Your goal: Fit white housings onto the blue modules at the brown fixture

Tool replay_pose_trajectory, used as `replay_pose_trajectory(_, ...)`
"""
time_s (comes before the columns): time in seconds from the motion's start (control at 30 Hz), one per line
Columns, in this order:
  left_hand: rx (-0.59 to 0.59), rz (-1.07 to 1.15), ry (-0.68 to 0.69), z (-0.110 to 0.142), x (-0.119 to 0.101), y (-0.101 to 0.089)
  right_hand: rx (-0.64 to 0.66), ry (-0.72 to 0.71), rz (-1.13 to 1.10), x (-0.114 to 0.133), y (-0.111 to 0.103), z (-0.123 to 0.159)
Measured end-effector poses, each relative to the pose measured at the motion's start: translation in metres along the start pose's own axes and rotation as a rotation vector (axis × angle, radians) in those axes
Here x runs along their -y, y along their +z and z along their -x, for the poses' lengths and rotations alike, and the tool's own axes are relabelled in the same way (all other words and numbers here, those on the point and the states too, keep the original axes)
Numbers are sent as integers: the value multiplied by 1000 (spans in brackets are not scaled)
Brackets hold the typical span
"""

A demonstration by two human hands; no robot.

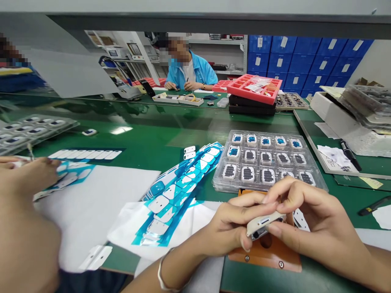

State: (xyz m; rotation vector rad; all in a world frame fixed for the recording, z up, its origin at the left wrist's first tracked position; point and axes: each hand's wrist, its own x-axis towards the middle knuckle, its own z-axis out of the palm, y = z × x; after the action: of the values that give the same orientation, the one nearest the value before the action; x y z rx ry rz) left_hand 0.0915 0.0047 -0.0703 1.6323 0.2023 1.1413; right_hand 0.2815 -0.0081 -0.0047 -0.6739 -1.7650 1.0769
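Note:
Both of my hands are closed around a small cream-coloured device casing (263, 221) with a slot in its edge and dark parts inside. My left hand (235, 221), with a bangle at the wrist, grips its left side between thumb and fingers. From the right, my right hand (308, 215) pinches the other end. Beneath them lies an orange fixture plate (271, 257) with metal screws. Just behind stands a clear plastic tray (218, 179) holding rows of white-rimmed parts with dark or blue faces. Strips of blue film with white stickers (180, 187) lie to the left.
At left a co-worker's hand (36, 175) works over more sticker sheets. Another clear tray (58, 128) sits beyond it. A red tray (255, 88) tops black boxes at the back. Pens, including a black marker (350, 154), lie right. An overhead shelf (195, 20) spans the bench.

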Motion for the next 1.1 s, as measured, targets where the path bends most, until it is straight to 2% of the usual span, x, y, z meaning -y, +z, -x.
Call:
replay_pose_trajectory(0.57,-8,-55,-24,0,-2,3,-67,124,-85,2,7,2)
replay_pose_trajectory(0.8,-23,-97,-24,0,1,3,6,138,-70,1,3,1)
replay_pose_trajectory(1.1,-15,-142,-5,1,4,1,-16,126,-64,-1,5,2)
